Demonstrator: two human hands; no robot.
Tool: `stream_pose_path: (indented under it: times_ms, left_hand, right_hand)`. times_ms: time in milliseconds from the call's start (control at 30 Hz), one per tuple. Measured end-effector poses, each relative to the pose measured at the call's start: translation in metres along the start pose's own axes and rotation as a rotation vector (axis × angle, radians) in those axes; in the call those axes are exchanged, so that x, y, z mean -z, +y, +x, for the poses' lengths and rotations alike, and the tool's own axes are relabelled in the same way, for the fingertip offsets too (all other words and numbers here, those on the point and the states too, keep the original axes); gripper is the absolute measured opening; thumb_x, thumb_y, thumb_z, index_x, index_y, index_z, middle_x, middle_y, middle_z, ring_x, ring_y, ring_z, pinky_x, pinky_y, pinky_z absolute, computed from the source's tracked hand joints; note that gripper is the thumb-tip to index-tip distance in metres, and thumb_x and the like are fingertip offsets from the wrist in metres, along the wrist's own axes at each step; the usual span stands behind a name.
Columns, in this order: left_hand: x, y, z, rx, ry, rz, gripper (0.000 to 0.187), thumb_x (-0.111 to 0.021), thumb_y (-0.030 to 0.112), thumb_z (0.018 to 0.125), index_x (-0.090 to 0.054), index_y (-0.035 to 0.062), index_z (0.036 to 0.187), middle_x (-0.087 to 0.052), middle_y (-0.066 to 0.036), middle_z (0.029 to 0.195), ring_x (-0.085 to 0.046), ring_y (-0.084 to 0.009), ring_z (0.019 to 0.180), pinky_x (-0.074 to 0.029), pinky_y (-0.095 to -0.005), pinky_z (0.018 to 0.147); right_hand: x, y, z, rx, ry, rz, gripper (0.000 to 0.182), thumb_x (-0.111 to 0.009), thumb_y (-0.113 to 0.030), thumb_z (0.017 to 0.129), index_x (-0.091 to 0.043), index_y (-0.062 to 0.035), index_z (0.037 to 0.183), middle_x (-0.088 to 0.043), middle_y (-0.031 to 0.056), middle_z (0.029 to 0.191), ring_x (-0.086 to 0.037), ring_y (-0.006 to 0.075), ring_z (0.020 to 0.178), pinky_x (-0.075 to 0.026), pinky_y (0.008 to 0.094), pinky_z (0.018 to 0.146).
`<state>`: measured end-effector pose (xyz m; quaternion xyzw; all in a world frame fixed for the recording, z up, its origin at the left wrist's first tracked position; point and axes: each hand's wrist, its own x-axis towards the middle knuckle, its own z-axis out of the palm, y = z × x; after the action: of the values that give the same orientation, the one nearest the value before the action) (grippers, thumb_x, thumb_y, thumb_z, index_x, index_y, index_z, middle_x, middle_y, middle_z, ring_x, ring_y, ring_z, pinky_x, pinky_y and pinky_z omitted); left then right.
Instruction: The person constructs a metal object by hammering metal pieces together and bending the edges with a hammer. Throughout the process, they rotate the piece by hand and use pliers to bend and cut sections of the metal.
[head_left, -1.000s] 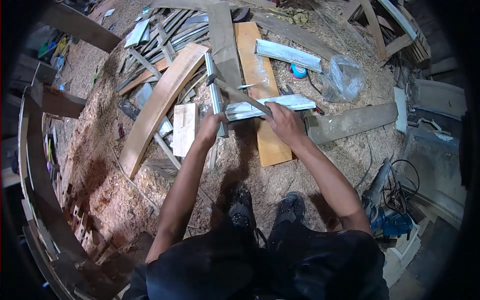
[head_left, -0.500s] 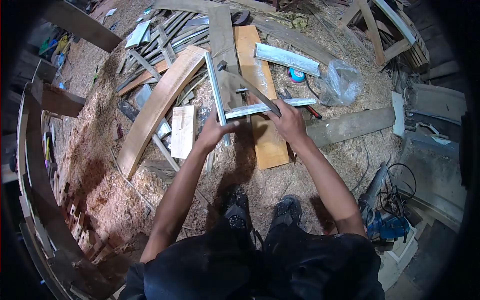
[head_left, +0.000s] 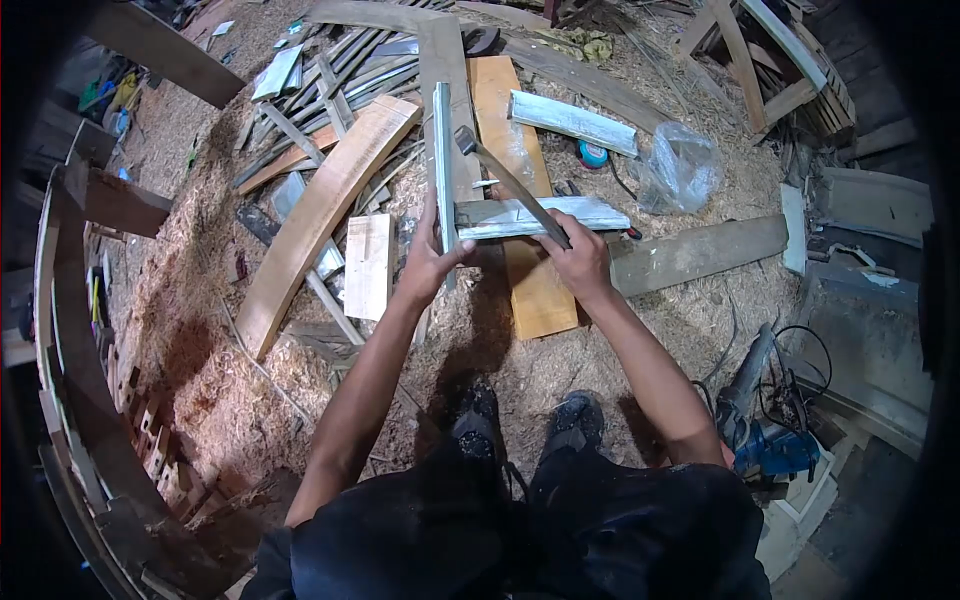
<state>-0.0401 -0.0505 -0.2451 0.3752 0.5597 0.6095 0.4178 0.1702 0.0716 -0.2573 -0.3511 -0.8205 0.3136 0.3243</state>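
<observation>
Overhead, left hand point(head_left: 428, 262) is closed around the upright grey strip point(head_left: 442, 150) at the corner joint. Right hand point(head_left: 582, 258) grips the hammer point(head_left: 512, 185) handle, pressed against the horizontal strip point(head_left: 545, 216), above the orange plank point(head_left: 520, 160).

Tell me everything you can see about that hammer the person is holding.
The hammer has a long, slim, dark handle, seemingly wood, and a small dark metal head at its far end, near the grey plank. It is raised and slanted, head up and away from the person. The right hand grips the bottom of the handle. It crosses above the pale grey-white L-shaped frame that the left hand steadies at the corner; whether the handle touches the frame cannot be told.
</observation>
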Motion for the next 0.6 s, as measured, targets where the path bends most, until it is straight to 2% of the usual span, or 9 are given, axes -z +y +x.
stream_pose_path:
  times_ms: [100,200,300,400,500,600]
  left_hand:
    - [-0.001,-0.001,0.001,0.009,0.016,-0.066,0.099,-0.073,0.008,0.081,-0.007,-0.0007,0.154,-0.017,-0.021,0.158,-0.023,-0.0276,0.145,-0.023,-0.0372,0.117]
    - [-0.005,-0.002,0.003,-0.015,0.046,-0.167,0.097,-0.073,0.003,0.079,-0.011,-0.0019,0.153,-0.026,-0.021,0.154,-0.032,-0.0284,0.140,-0.030,-0.0375,0.114]
    - [-0.005,0.009,0.003,0.054,0.045,-0.176,0.096,-0.076,0.003,0.077,-0.015,-0.0033,0.152,-0.038,-0.021,0.146,-0.043,-0.0283,0.132,-0.037,-0.0372,0.110]
    - [-0.006,0.008,0.004,0.035,0.077,-0.049,0.096,-0.079,0.005,0.075,-0.019,-0.0044,0.150,-0.047,-0.021,0.138,-0.050,-0.0270,0.124,-0.041,-0.0364,0.106]
    - [-0.010,-0.002,0.007,-0.067,0.103,0.083,0.098,-0.081,0.006,0.074,-0.021,-0.0044,0.150,-0.048,-0.021,0.137,-0.050,-0.0263,0.124,-0.043,-0.0355,0.104]
    - [-0.021,0.004,0.005,0.020,0.086,-0.046,0.094,-0.076,0.006,0.077,-0.019,-0.0034,0.151,-0.037,-0.020,0.148,-0.038,-0.0265,0.137,-0.031,-0.0378,0.114]
  right_hand:
    - [-0.001,0.001,-0.005,0.010,0.031,0.011,0.042,-0.079,-0.020,0.081,-0.062,-0.0009,0.114,-0.070,0.0193,0.098,-0.070,0.0328,0.090,-0.055,0.0389,0.075]
    - [0.000,0.000,-0.004,-0.012,0.034,0.014,0.042,-0.079,-0.019,0.080,-0.062,-0.0019,0.114,-0.070,0.0186,0.100,-0.070,0.0333,0.090,-0.055,0.0394,0.075]
    - [0.001,0.003,-0.001,-0.051,0.013,0.027,0.040,-0.079,-0.017,0.080,-0.062,-0.0036,0.113,-0.070,0.0170,0.102,-0.070,0.0341,0.091,-0.056,0.0403,0.073]
    - [0.006,0.006,0.000,-0.054,-0.005,0.021,0.040,-0.078,-0.018,0.081,-0.062,-0.0028,0.113,-0.070,0.0179,0.104,-0.069,0.0343,0.094,-0.056,0.0405,0.075]
    - [0.001,0.013,-0.006,-0.024,0.036,0.048,0.040,-0.077,-0.018,0.082,-0.061,-0.0022,0.115,-0.069,0.0184,0.108,-0.069,0.0339,0.097,-0.056,0.0401,0.078]
    - [-0.002,0.009,-0.017,-0.108,0.038,0.078,0.041,-0.076,-0.017,0.083,-0.061,-0.0022,0.119,-0.068,0.0182,0.113,-0.068,0.0317,0.102,-0.055,0.0386,0.082]
